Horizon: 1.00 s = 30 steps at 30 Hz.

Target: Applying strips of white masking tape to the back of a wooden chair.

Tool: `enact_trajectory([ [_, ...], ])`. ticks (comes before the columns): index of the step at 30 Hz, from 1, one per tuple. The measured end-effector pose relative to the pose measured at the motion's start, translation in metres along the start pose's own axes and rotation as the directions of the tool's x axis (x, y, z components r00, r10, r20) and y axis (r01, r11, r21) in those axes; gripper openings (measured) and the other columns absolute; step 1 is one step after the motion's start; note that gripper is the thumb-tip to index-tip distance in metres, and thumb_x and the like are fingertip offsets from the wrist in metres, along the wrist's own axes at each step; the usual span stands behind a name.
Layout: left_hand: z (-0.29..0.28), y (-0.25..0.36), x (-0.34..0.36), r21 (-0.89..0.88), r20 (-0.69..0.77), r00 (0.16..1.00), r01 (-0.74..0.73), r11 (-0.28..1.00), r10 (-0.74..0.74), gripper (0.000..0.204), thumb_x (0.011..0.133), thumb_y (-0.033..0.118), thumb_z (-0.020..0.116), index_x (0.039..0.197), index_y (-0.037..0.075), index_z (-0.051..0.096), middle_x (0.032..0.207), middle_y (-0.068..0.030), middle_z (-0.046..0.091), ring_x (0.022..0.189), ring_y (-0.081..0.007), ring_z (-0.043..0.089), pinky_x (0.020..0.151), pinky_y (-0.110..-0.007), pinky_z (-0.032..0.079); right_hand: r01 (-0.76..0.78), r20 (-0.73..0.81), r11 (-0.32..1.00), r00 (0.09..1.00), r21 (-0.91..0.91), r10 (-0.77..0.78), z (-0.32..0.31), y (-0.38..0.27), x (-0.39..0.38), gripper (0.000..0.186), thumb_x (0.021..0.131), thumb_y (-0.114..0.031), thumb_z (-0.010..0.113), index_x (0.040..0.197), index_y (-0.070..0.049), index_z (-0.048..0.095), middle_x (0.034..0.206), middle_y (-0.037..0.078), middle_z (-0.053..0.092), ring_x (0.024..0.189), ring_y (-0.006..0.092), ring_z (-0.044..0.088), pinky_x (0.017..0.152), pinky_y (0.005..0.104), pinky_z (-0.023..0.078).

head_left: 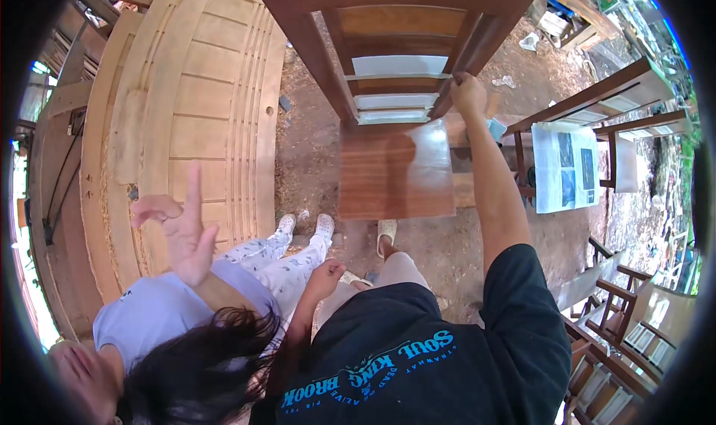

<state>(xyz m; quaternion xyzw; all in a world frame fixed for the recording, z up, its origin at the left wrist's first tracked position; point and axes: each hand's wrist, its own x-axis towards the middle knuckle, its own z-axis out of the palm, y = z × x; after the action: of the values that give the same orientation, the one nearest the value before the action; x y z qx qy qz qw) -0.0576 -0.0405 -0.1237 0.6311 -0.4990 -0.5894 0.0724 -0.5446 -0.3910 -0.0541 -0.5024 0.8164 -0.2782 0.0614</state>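
A tall brown wooden chair [399, 0] stands in front of me, with a panelled back and a glossy seat [395, 175]. The raised fingers of my right hand [468, 95] are closed round the right side of its back, by a cross slat. Low in front of my body, my left hand [326, 279] is curled into a loose fist; no object shows in it. Beside me on the left, a person in a lavender shirt [160, 306] lifts a hand [186, 235] with the index finger stretched out.
Pale unpainted panelled doors [205, 119] lean at the left. To the right are more brown chairs, one with a sheet of newspaper [565, 168] on it. Further wooden chair frames [619, 306] stand at the lower right. Wood shavings lie on the dirt floor [306, 156].
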Motion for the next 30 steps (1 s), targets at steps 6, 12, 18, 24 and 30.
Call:
enact_trajectory([
  [6, -0.016, 0.031, -0.014, 0.166, -0.059, 0.995, 0.093, 0.982, -0.084, 0.035, 0.096, 0.031, 0.067, 0.115, 0.001, 0.068, 0.1, -0.0171, 0.073, 0.092, -0.0268, 0.071, 0.084, -0.037, 0.054, 0.04, -0.013, 0.998, 0.999, -0.044, -0.041, 0.003, 0.011, 0.006, 0.024, 0.086, -0.031, 0.067, 0.102, -0.016, 0.077, 0.094, 0.019, 0.073, 0.09, 0.0393, 0.07, 0.082, 0.0482, 0.056],
  [12, -0.025, 0.01, -0.027, 0.328, -0.08, 0.987, 0.158, 0.931, -0.139, 0.034, 0.093, 0.034, 0.067, 0.105, 0.003, 0.07, 0.096, -0.0174, 0.073, 0.092, -0.0319, 0.071, 0.082, -0.04, 0.055, 0.048, 0.016, 0.997, 0.999, -0.053, -0.047, 0.003, 0.004, 0.001, 0.026, 0.083, -0.029, 0.065, 0.099, -0.013, 0.078, 0.094, 0.018, 0.073, 0.091, 0.0381, 0.07, 0.084, 0.0463, 0.055],
  [18, -0.024, -0.035, -0.033, 0.451, -0.072, 0.992, 0.124, 0.884, -0.103, 0.037, 0.095, 0.039, 0.062, 0.091, 0.003, 0.07, 0.088, -0.0208, 0.071, 0.085, -0.0384, 0.069, 0.078, -0.047, 0.052, 0.006, 0.017, 0.998, 1.0, -0.06, -0.005, 0.008, 0.009, 0.002, 0.026, 0.079, -0.029, 0.067, 0.096, -0.012, 0.078, 0.092, 0.019, 0.073, 0.089, 0.0384, 0.07, 0.082, 0.046, 0.056],
  [24, -0.028, -0.058, -0.039, 0.445, -0.083, 0.982, 0.19, 0.875, -0.171, 0.036, 0.093, 0.039, 0.063, 0.091, 0.003, 0.068, 0.086, -0.0208, 0.07, 0.085, -0.04, 0.068, 0.077, -0.048, 0.052, 0.009, 0.013, 1.0, 1.0, -0.016, -0.009, 0.007, -0.007, -0.011, 0.025, 0.077, -0.028, 0.069, 0.092, -0.011, 0.078, 0.088, 0.019, 0.073, 0.086, 0.0391, 0.071, 0.081, 0.0463, 0.056],
  [30, -0.03, -0.072, -0.035, 0.414, -0.093, 0.985, 0.168, 0.895, -0.142, 0.031, 0.092, 0.034, 0.064, 0.091, 0.003, 0.068, 0.086, -0.0209, 0.07, 0.084, -0.0399, 0.068, 0.076, -0.047, 0.052, 0.021, 0.009, 0.997, 1.0, 0.069, -0.022, 0.009, -0.017, -0.033, 0.021, 0.076, -0.026, 0.068, 0.085, -0.009, 0.077, 0.083, 0.02, 0.072, 0.082, 0.0402, 0.07, 0.078, 0.0485, 0.056],
])
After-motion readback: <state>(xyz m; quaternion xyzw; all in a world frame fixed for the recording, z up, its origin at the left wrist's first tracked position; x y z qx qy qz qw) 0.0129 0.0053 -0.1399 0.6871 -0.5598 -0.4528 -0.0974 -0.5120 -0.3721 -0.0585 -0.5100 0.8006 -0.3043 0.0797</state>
